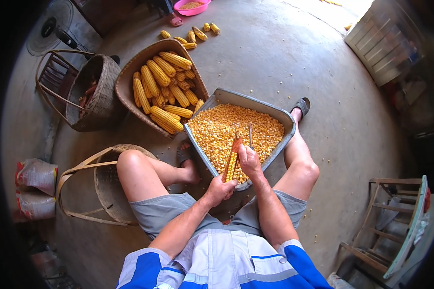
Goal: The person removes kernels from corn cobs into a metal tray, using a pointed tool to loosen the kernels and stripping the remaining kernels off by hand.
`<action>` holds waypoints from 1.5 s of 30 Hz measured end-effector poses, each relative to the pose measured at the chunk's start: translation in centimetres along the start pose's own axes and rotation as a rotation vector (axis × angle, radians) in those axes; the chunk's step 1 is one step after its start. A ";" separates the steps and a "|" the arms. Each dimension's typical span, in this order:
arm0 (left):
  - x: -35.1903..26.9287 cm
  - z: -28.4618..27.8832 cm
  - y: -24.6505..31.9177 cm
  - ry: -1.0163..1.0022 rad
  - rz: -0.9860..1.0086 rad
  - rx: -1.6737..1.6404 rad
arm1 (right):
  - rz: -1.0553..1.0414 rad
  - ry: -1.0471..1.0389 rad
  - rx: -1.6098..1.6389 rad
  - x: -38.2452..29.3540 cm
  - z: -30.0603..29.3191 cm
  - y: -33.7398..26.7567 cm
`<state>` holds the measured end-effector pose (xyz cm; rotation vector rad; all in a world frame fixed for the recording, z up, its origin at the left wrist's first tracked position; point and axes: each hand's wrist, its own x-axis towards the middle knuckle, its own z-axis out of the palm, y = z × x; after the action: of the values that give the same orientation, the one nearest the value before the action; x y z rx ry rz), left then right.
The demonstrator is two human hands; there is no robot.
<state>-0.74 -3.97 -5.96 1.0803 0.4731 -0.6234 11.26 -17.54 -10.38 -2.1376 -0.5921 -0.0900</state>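
Note:
My left hand (218, 190) grips the near end of a corn cob (233, 159). The cob is tilted upward, with a strip of yellow kernels left along one face and bare reddish core at its far part. Close against the cob's right side, my right hand (249, 160) is curled around a thin metal rod (250, 133), whose shaft points away from me; its handle is hidden in the fist. Both hands are over the near corner of a grey metal scoop-shaped pan (289, 126). Loose corn kernels (217, 124) fill much of it.
A woven scoop basket (126, 72) heaped with corn ears (159, 72) touches the pan's left side. Two handled baskets (110, 68) (105, 180) stand left; the farther holds bare cobs. More ears (199, 33) lie ahead near a pink basin (191, 10) and a person's slippered foot (176, 20).

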 end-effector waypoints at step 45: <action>1.5 -0.3 0.6 0.117 0.061 0.136 | 0.167 -0.144 0.171 -1.3 0.9 -1.5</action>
<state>0.79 -3.81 -6.62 1.2607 0.5023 -0.5468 9.34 -16.60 -10.10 -2.0286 -0.4832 0.2012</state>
